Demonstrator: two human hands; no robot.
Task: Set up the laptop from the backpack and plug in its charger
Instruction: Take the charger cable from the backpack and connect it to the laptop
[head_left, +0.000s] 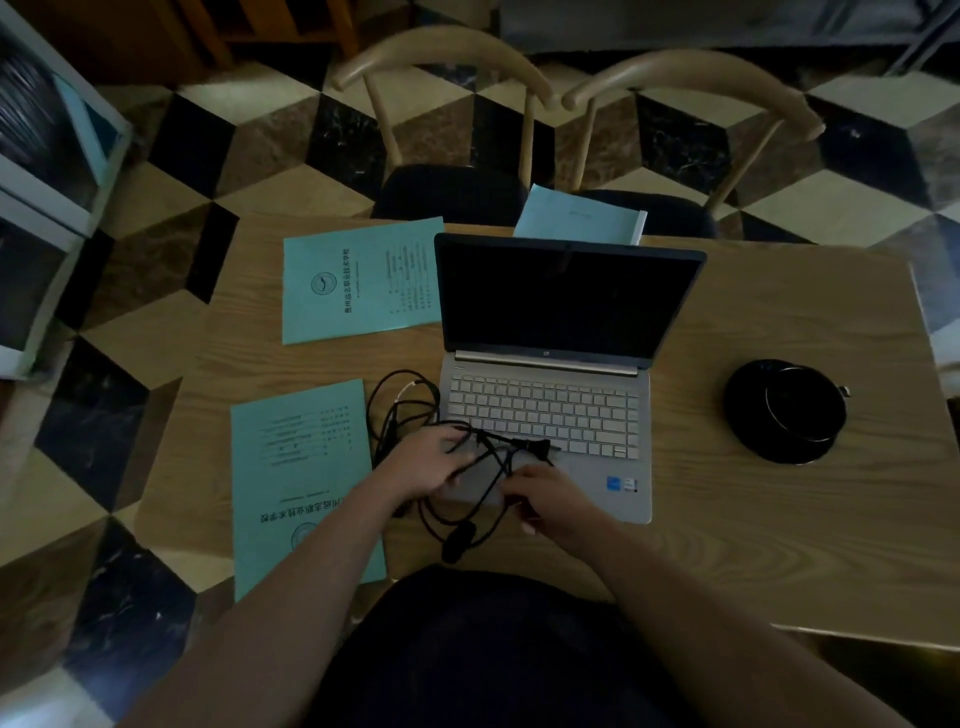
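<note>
A: How far along is this?

B: The laptop (550, 374) is already out and open on the counter (779, 519), screen dark, just beyond both hands. No backpack is in view.

A: And the charger?

B: Not plugged in yet, I'd judge. The left hand (423, 462) holds a bunch of the charger cable (400, 410), with loose loops lying just left of it. The right hand (545, 493) has its fingers curled on the tangle over the palm rest. The plug (535, 448) lies just beyond the right hand, on the keyboard's near edge.

A: What's left?

B: Untangling, then connecting both ends. No socket shows here.
</note>
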